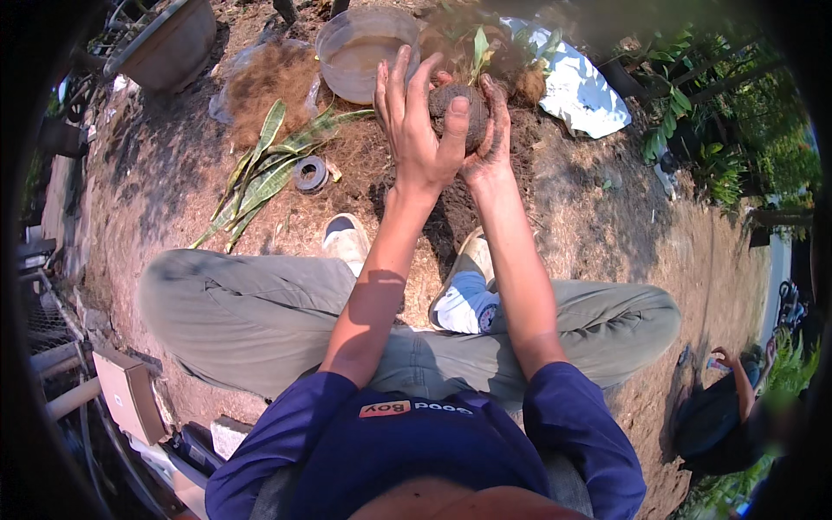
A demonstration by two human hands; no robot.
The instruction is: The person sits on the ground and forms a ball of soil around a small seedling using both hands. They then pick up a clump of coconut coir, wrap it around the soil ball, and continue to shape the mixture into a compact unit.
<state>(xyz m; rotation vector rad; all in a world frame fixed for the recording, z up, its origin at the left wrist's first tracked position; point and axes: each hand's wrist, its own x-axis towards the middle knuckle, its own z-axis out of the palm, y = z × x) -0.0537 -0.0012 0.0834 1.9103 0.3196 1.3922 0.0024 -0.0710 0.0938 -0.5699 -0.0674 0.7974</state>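
Between my two hands is a round, dark ball of soil (pixel 457 116), with a small leafy green plant (pixel 480 52) rising at its far side. My left hand (pixel 416 123) lies against the ball's left side, fingers stretched out and thumb across its near face. My right hand (pixel 494 130), smeared with soil, cups its right side. Just beyond my left hand stands a clear plastic tub (pixel 338 58) of brownish water. Loose dark soil (pixel 455 208) lies on the ground below my hands. A brown fibre clump (pixel 531 83) sits right of the plant.
Brown fibre (pixel 266 88) lies on a plastic bag at the left. Nearer are long variegated leaves (pixel 260 185) and a grey roll of tape (pixel 311 174). A large pot (pixel 166 52) stands far left, a white sack (pixel 585 97) right. Another person (pixel 715 416) is at the lower right.
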